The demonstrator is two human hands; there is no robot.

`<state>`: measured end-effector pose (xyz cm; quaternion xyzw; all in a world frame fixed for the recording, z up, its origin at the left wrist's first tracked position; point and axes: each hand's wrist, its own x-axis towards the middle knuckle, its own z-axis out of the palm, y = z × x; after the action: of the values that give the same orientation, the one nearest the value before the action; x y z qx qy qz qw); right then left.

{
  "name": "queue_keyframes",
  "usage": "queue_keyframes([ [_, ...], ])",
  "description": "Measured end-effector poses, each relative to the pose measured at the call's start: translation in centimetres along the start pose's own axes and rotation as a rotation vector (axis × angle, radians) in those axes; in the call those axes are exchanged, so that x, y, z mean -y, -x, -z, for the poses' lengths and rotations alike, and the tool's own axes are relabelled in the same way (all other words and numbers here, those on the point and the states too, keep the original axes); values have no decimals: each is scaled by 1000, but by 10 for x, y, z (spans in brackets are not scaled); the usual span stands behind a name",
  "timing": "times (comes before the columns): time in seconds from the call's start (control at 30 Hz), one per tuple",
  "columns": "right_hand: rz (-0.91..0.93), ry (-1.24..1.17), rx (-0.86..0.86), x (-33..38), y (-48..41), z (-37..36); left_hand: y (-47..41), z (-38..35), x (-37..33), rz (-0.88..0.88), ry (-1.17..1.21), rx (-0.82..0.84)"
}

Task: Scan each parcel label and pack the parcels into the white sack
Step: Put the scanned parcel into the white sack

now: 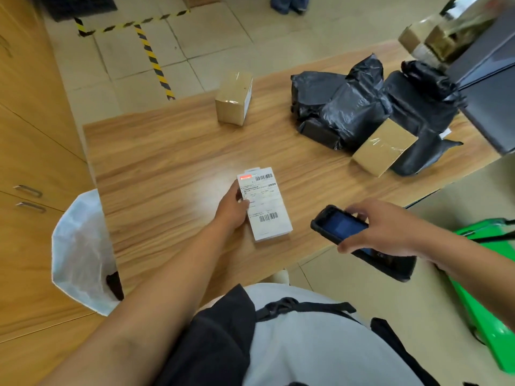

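My left hand [232, 208] grips a small white parcel [269, 207] by its left edge, label up, low over the wooden table [167, 162]. Its label shows barcodes at the top and bottom. To the right, my right hand [381, 228] holds a black handheld scanner [342, 227], screen up, its front end pointing toward the parcel. The white sack [80, 246] hangs open at the table's left edge, with something dark inside. Two brown boxes [235, 98] [383, 149] and a pile of black bagged parcels [362, 107] lie further back on the table.
Wooden cabinets [30, 151] stand along the left, right behind the sack. A green object [490, 316] sits on the floor to the right. A dark grey unit [490, 87] with more wrapped parcels stands at the far right. Yellow-black tape marks the tiled floor.
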<state>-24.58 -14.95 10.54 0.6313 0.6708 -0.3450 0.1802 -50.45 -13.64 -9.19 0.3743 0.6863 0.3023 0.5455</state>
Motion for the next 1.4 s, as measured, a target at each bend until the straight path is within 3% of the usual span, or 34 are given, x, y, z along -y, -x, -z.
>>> queue_keyframes([
  [0.17, -24, 234, 77, 32, 0, -6, -8, 14, 4, -31, -64, 113],
  [0.4, -72, 341, 54, 69, 6, -26, -16, 27, 10, -45, -10, 223],
  [1.17, -280, 316, -63, 76, 43, -59, -16, 32, 11, -19, 8, 255],
  [1.4, -340, 117, -85, 62, 57, -74, -18, 28, 8, 3, -54, 251],
])
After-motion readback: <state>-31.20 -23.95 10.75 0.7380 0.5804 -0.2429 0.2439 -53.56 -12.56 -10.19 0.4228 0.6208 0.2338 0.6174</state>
